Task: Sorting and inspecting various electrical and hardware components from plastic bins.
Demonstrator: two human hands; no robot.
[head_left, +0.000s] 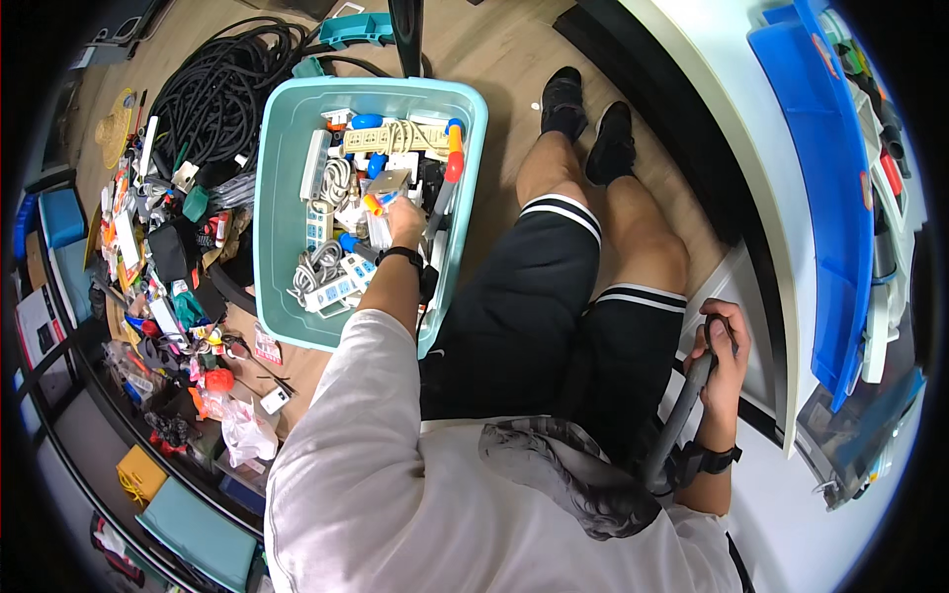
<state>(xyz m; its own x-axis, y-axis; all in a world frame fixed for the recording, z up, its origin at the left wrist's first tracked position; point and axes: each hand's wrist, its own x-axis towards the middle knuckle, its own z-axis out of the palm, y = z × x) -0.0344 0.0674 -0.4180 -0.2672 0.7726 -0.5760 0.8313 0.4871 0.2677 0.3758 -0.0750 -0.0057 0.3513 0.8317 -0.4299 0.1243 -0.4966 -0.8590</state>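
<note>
Inside a teal plastic storage bin (278, 244), my left hand (406, 222) reaches down among mixed items. Its fingertips are beside a short orange-and-blue piece (374, 204); whether they grip it is hidden. Around it are a beige power strip (397, 138) wound with its cord, a coiled white cable (334, 180), and white power strips with blue sockets (334, 293). A grey tube with red, orange and blue sections (454, 159) leans along the right wall. My right hand (725, 352) is wrapped around the end of a grey bar (682, 411) beside my thigh.
Black hose or cable (222, 89) lies coiled behind the bin. A pile of mixed small goods (159, 252) covers the floor at left, with a white plastic bag (247, 434) nearer. Shelving (81, 370) runs along the left; a blue tray (823, 170) stands at right.
</note>
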